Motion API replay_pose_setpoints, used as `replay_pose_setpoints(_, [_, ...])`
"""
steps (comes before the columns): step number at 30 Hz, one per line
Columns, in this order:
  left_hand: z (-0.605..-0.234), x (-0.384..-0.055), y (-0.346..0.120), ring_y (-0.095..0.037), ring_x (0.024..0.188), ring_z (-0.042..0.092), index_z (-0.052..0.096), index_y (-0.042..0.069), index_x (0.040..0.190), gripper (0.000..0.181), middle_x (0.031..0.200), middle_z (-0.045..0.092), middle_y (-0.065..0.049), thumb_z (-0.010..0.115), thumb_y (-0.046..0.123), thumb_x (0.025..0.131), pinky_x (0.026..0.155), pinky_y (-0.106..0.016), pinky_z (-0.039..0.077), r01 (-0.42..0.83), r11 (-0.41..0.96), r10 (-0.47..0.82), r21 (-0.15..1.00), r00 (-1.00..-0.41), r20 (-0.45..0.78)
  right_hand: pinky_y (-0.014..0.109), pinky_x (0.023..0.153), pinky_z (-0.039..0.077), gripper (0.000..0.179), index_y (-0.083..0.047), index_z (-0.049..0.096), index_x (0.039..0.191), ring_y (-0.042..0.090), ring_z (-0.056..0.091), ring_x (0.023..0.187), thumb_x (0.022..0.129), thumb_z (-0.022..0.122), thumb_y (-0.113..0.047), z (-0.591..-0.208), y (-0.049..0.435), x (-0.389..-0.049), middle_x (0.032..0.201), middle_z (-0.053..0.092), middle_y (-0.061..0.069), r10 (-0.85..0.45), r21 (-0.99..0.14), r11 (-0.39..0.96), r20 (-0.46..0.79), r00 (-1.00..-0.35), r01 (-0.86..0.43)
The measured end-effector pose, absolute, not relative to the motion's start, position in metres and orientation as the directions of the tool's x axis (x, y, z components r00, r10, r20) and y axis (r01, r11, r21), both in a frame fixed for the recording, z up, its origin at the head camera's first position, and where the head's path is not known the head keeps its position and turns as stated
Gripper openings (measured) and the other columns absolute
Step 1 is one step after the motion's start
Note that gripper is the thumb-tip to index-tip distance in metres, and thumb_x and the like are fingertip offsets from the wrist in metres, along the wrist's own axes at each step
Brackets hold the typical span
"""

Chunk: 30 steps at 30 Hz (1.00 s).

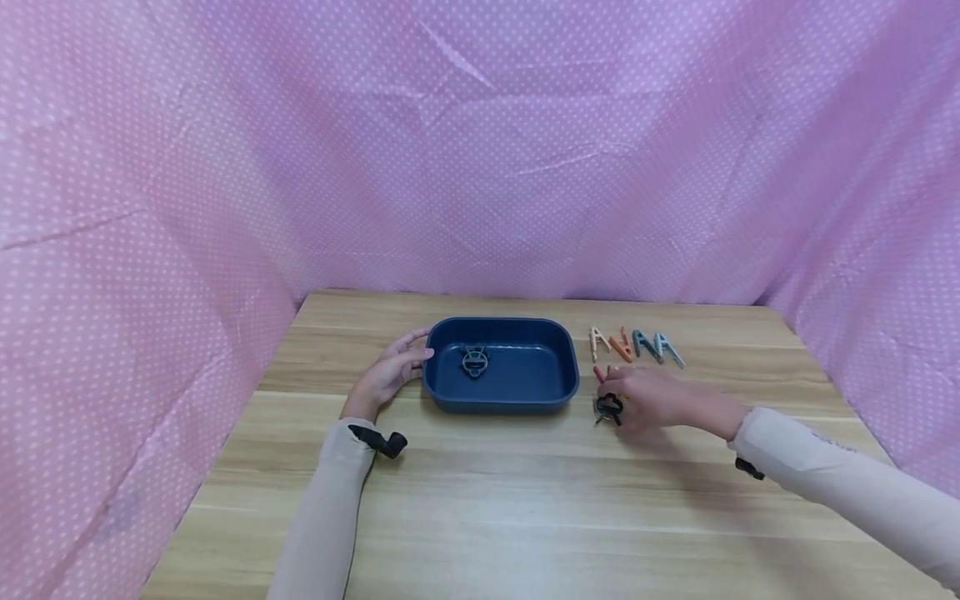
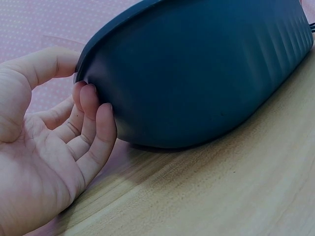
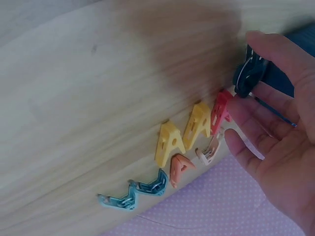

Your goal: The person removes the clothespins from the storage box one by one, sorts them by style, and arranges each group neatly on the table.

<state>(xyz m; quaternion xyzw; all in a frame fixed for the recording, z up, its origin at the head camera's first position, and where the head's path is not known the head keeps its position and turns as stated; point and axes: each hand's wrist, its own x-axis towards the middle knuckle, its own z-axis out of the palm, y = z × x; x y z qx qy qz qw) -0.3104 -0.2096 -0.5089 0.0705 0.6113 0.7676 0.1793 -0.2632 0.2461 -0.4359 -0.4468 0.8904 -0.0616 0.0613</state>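
Note:
On the table stands a dark blue rectangular bin (image 1: 501, 407). My left hand (image 1: 393, 371) grips its left end, thumb at the rim and fingers against the outer wall (image 2: 182, 83) in the left wrist view. Inside the bin lies a dark clip (image 1: 474, 362) with a round shape. My right hand (image 1: 645, 398), just right of the bin, pinches another dark clip (image 3: 250, 73) between thumb and fingers. Close by that hand lie a red clothespin (image 3: 221, 110) and two yellow clothespins, the nearer one being a yellow clothespin (image 3: 198, 125).
Behind the right hand a row holds a cream clothespin (image 1: 597, 343), an orange clothespin (image 1: 622, 345), a dark teal clothespin (image 1: 645, 345) and a light blue clothespin (image 1: 667, 348). A pink dotted curtain (image 1: 480, 167) surrounds the wooden table (image 1: 480, 517) at the back and sides.

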Motion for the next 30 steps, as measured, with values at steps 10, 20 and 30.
replay_pose_setpoints(10, [-0.5106,-0.3095,-0.2094,-0.011,0.099,0.065,0.033,0.005,0.155,0.055,0.122,0.064,-0.001,0.053,0.004,0.104,0.085,-0.026,0.055,-0.192,-0.181,0.361,0.964,-0.925,-0.117,0.034,0.077,0.057,0.048,-0.002,0.072,0.111,0.015,0.063,0.089,0.068,0.089,-0.013,-0.4425,0.2511,-0.2589,0.107,0.068,0.007,-0.782,-0.239,0.621,-0.124,-0.611,-0.747])
replay_pose_setpoints(20, [-0.5106,-0.3066,-0.2109,-0.011,0.100,0.065,0.032,0.005,0.157,0.057,0.122,0.066,-0.002,0.053,0.004,0.104,0.085,-0.026,0.056,-0.178,-0.185,0.365,0.966,-0.926,-0.100,0.029,0.068,0.053,0.048,-0.001,0.072,0.110,0.010,0.058,0.080,0.066,0.087,-0.011,-0.4435,0.2545,-0.2570,0.106,0.069,0.008,-0.795,-0.222,0.603,-0.093,-0.599,-0.766])
replay_pose_setpoints(30, [-0.5106,-0.3038,-0.2093,-0.011,0.098,0.066,0.034,0.007,0.156,0.057,0.120,0.067,-0.002,0.055,0.005,0.103,0.085,-0.027,0.055,-0.185,-0.179,0.349,0.966,-0.930,-0.114,0.024,0.062,0.044,0.049,-0.002,0.070,0.111,0.008,0.048,0.072,0.064,0.083,-0.009,-0.4448,0.2546,-0.2586,0.104,0.065,0.007,-0.784,-0.230,0.616,-0.089,-0.614,-0.753])
